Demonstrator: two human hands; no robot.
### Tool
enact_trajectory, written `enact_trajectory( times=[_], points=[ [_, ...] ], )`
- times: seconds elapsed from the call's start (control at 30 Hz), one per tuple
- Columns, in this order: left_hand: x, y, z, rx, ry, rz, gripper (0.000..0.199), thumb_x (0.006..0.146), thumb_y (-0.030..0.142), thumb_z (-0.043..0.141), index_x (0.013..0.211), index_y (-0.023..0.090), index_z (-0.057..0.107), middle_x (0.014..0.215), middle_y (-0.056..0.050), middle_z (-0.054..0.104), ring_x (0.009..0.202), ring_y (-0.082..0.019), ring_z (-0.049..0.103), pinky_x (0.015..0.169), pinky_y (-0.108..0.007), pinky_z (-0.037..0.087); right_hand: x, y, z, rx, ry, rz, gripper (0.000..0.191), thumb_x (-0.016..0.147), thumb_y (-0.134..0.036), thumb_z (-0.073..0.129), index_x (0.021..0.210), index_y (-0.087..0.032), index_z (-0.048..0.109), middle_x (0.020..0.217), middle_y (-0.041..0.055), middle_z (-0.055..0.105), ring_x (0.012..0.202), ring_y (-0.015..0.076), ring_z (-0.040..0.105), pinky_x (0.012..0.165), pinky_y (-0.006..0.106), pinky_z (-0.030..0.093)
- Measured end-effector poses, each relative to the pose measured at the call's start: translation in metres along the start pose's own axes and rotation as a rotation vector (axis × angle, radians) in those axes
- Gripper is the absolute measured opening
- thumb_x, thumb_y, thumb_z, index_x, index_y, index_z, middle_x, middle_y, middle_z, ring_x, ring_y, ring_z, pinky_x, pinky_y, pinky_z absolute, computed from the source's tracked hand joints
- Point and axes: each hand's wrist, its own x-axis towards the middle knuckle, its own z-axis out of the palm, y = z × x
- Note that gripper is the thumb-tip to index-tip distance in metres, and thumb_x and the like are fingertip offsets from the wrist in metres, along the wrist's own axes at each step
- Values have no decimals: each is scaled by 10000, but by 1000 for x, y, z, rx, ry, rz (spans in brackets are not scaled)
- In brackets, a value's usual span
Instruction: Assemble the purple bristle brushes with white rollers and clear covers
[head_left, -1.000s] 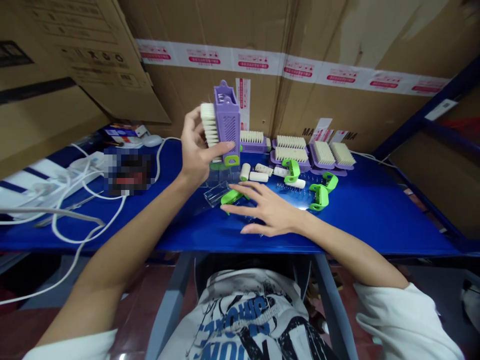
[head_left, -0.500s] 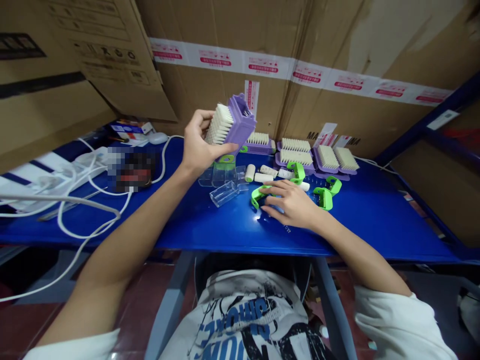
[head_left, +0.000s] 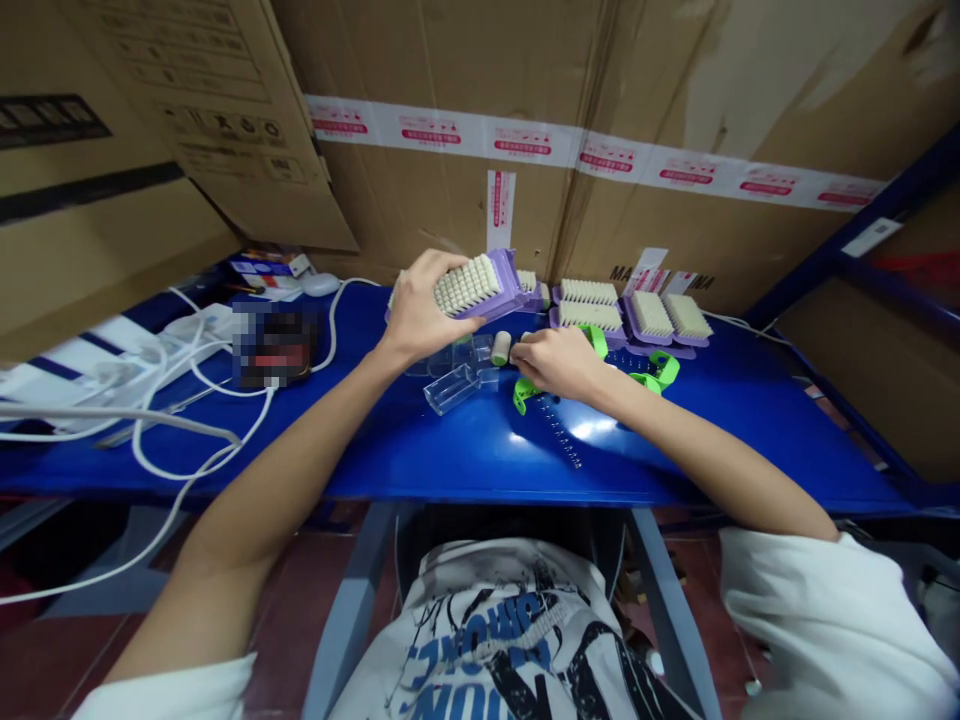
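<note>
A purple brush with pale bristles [head_left: 471, 286] is gripped in my left hand [head_left: 417, 308], raised over the back of the blue table and tilted, bristles toward me. My right hand [head_left: 556, 362] is low over the table with its fingers pressed together among the small parts; what they hold, if anything, is hidden. A green clip [head_left: 523, 396] lies just under it. Left of those fingers stands a white roller [head_left: 502, 347]. Clear plastic pieces [head_left: 451, 389] lie between the hands. From the green clip a row of tiny dark pieces [head_left: 562, 437] runs toward the front edge.
More purple brushes [head_left: 591, 316] stand along the cardboard wall [head_left: 450, 190]. Other green clips [head_left: 663, 371] lie right of my right hand. White cables [head_left: 142, 440] and a partly blurred dark device [head_left: 281, 348] are on the left of the blue table [head_left: 450, 470].
My left hand has lowered and turned the brush so its bristles face me more. My right hand has moved left and slightly up, its spread fingers now closed.
</note>
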Motion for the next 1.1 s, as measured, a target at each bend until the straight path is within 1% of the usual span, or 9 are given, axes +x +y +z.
enact_trajectory(
  times=[0.13, 0.3, 0.5, 0.57, 0.7, 0.77, 0.87, 0.97, 1.1],
  points=[
    [-2, -8, 4, 4, 54, -13, 599, 505, 245, 1049, 1047, 276, 796, 1152, -70, 784, 1148, -364, 682, 1147, -493, 520, 27, -7, -1, -12, -11, 82, 327, 1053, -133, 591, 1216, -120, 874, 1213, 208, 859, 937, 304, 780, 707, 400, 417],
    [-7, -11, 11, -34, 139, -89, 716, 400, 165, 1031, 1030, 278, 709, 1060, -27, 742, 1076, -348, 683, 1136, -490, 507, 29, -8, 14, 11, -19, 143, 403, 985, -36, 608, 1275, -140, 867, 1235, 216, 844, 967, 308, 788, 709, 387, 438],
    [-13, 1, 13, -101, 164, -50, 935, 385, 147, 1077, 1233, 265, 701, 1247, -69, 725, 1269, -403, 690, 1224, -527, 510, 23, 9, 7, 79, 35, 150, 461, 937, -19, 661, 1349, -135, 832, 1205, 206, 852, 1161, 376, 772, 843, 435, 559],
    [-14, 7, 13, -100, 176, -28, 1015, 416, 181, 1093, 1340, 257, 681, 1278, -77, 713, 1309, -410, 683, 1243, -542, 507, 19, 22, -5, 154, 110, 141, 451, 956, -83, 683, 1384, -144, 812, 1275, 193, 841, 1179, 366, 772, 924, 463, 600],
    [-15, 15, 15, -243, 165, -76, 1173, 427, 331, 1169, 1464, 292, 623, 1202, -56, 688, 1286, -409, 707, 1179, -523, 550, 5, 52, -32, 616, 466, 120, 492, 941, -193, 746, 1430, -165, 793, 1251, 136, 820, 1057, 304, 788, 947, 462, 650],
    [-18, 19, 17, -395, 102, -131, 1259, 394, 406, 1203, 1498, 315, 604, 1173, -50, 688, 1259, -411, 737, 1128, -501, 582, -3, 62, -44, 802, 594, 118, 482, 956, -244, 768, 1434, -187, 796, 1197, 102, 803, 949, 266, 776, 889, 449, 652],
    [-25, 26, 20, -558, -60, -178, 1299, 452, 507, 1204, 1567, 364, 553, 1223, -65, 714, 1182, -386, 785, 1042, -478, 638, -14, 66, -58, 911, 660, 107, 398, 1007, -295, 766, 1396, -227, 819, 1153, 54, 788, 911, 218, 759, 877, 412, 638],
    [-34, 37, 24, -496, -165, -47, 1231, 554, 567, 1166, 1601, 383, 546, 1359, -94, 709, 1226, -379, 778, 1064, -503, 664, -20, 60, -66, 941, 677, 78, 319, 1051, -301, 719, 1334, -231, 847, 1120, 31, 801, 964, 204, 760, 927, 396, 637],
    [-44, 50, 28, -148, -241, 388, 891, 820, 533, 1003, 1596, 335, 611, 1466, -129, 667, 1378, -383, 688, 1179, -584, 625, -24, 49, -71, 997, 667, 72, 222, 1056, -299, 698, 1150, -205, 875, 1103, 53, 838, 982, 211, 765, 939, 394, 659]
  ],
)
